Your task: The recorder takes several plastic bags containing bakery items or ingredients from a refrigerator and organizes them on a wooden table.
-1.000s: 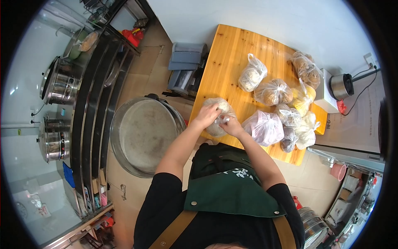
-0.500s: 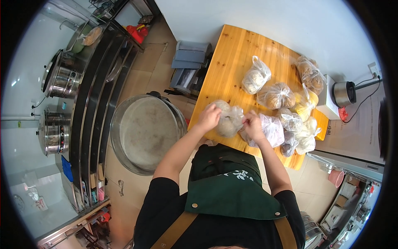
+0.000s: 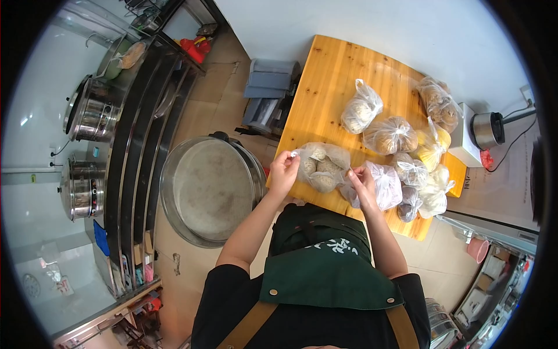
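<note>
On the near part of the wooden table (image 3: 317, 87) lies a clear plastic bag (image 3: 323, 167) with several pale greyish round lumps inside, its mouth spread apart. My left hand (image 3: 285, 170) pinches the bag's left edge. Opposite it, my right hand (image 3: 364, 184) has its fingers closed on the right edge. Just right of that hand is a tied bag with pinkish-white contents (image 3: 385, 185). What the lumps are made of cannot be told from here.
More tied bags stand on the table: a white one (image 3: 361, 110), a brown one (image 3: 390, 135), a yellow one (image 3: 433, 145) and a dark one (image 3: 410, 203). A large round metal pan (image 3: 168, 200) is at my left. Steel pots (image 3: 87, 189) line the left counter.
The plastic bag's mouth has been pulled apart, and the lumps inside now show from above. My hands have moved slightly farther from each other.
</note>
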A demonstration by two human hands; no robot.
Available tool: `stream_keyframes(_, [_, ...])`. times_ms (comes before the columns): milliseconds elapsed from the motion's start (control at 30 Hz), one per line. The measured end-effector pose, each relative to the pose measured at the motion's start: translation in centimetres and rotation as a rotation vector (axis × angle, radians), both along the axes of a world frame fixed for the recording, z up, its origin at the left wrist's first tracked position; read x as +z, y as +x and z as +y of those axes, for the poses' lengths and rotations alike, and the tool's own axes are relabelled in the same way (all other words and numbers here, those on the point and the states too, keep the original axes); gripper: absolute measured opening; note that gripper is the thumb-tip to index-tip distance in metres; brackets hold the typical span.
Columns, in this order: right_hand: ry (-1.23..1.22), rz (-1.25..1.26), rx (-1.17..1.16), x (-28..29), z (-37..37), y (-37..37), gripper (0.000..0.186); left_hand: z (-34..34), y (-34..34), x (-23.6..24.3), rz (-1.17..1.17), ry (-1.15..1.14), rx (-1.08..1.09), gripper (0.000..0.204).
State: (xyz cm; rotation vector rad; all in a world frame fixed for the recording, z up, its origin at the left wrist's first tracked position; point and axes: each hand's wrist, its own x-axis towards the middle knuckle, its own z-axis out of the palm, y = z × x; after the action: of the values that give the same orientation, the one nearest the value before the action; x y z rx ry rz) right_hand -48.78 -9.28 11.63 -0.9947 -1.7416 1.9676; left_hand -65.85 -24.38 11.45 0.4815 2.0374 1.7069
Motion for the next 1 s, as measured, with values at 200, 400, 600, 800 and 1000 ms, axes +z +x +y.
stream_keyframes(200, [-0.040,-0.424,-0.309,-1.9,-1.6,-3.2,0.039,1.0,0.7,1.8,0.139,-0.160,-0.219,0.025])
stream_keyframes(400, [-0.657,-0.169,-0.195,-4.5,-1.0,-0.8,0.029,-0.3,-0.5,0.4,0.561,-0.817,-0.380,0.037])
stream_keyframes(600, [-1.149,0.385,-0.443,-4.9,1.7,0.3,0.020,-2.0,-3.3,-5.5,-0.161,-0.491,-0.282,0.014])
stream_keyframes(800, [-0.727,0.177,-0.008,-1.9,2.8,2.6,0.020,-3.5,-4.8,-6.7,-0.871,0.129,-0.146,0.014])
stream_keyframes(1000, [0.704,-0.675,-0.132,2.1,8.1,8.0,0.015,0.3,-1.2,-1.2,-0.307,-0.001,0.118,0.034])
